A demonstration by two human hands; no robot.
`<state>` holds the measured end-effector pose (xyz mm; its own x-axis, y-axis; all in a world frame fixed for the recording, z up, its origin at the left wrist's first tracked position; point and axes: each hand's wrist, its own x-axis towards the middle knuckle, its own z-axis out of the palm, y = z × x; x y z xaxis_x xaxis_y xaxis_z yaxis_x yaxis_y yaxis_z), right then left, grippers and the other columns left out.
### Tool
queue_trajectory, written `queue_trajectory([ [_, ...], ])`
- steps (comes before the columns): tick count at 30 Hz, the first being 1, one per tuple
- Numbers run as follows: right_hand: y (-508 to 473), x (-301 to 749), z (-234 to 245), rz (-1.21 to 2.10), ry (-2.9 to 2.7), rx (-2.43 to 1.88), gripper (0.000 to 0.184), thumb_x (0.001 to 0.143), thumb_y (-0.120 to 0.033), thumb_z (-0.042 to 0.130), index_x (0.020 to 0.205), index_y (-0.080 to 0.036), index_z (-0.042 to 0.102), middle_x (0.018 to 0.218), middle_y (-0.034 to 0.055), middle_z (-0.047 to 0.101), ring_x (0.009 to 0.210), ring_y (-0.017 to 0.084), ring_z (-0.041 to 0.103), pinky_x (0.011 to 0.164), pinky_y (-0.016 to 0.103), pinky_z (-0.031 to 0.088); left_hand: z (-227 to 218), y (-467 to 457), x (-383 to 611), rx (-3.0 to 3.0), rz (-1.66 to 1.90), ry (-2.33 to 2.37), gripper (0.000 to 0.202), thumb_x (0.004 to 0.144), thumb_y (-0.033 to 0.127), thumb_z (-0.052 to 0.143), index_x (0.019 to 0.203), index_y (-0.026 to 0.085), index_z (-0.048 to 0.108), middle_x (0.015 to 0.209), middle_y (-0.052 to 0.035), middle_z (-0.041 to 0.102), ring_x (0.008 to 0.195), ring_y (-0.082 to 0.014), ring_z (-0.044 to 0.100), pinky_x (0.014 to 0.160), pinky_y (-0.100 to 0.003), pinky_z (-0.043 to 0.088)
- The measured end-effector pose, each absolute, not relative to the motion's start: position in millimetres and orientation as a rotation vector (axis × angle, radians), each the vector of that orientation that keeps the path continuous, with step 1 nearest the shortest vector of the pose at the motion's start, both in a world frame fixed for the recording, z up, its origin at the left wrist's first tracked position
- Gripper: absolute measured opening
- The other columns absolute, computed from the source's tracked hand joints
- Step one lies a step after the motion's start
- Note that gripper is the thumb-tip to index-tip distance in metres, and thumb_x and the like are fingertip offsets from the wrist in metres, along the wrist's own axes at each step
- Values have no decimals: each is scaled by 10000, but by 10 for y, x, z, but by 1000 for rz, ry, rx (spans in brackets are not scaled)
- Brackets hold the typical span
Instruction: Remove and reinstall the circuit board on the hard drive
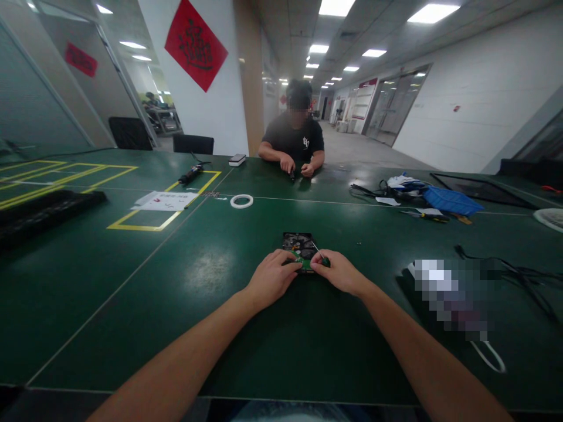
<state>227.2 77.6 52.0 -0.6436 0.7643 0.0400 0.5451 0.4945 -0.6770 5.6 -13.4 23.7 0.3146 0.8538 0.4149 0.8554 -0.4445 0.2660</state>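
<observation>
A black hard drive lies on the green table in front of me, with a green circuit board at its near end. My left hand grips the drive's left side, its thumb and fingers pressed at the board. Between the fingers of my right hand is a screwdriver with a dark handle. Its thin metal shaft slants up and left over the drive. The exact spot its tip touches is too small to tell.
Across the table sits a person, hands near a small dark object. A white tape roll lies beyond my left hand. At right are a blue bag, pliers, cables and a blurred object with a white strap.
</observation>
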Motion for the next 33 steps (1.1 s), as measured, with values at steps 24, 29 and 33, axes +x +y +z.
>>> queue_trajectory([
  [24, 764, 2298, 509, 1021, -2287, -1262, 209, 916, -403, 627, 945, -207, 693, 710, -1, 644, 631, 141, 561, 610, 261, 408, 225, -133, 43, -2553, -792, -1623, 299, 974, 217, 586, 1259, 250, 668, 1248, -94, 616, 1165, -273, 554, 971, -461, 510],
  [29, 774, 2296, 556, 764, -2397, -1169, 122, 892, -316, 649, 883, -211, 710, 926, 32, 695, 864, 179, 618, 789, 298, 434, 222, -127, 50, -2556, -800, -1622, 300, 970, 217, 591, 1258, 249, 671, 1235, -97, 620, 1160, -273, 554, 969, -462, 511],
  [33, 763, 2271, 565, 679, -2436, -1175, 117, 890, -301, 643, 877, -208, 712, 946, 48, 687, 881, 187, 617, 800, 307, 431, 208, -121, 49, -2557, -830, -1612, 297, 967, 202, 590, 1248, 253, 673, 1231, -98, 620, 1154, -273, 559, 962, -465, 515],
])
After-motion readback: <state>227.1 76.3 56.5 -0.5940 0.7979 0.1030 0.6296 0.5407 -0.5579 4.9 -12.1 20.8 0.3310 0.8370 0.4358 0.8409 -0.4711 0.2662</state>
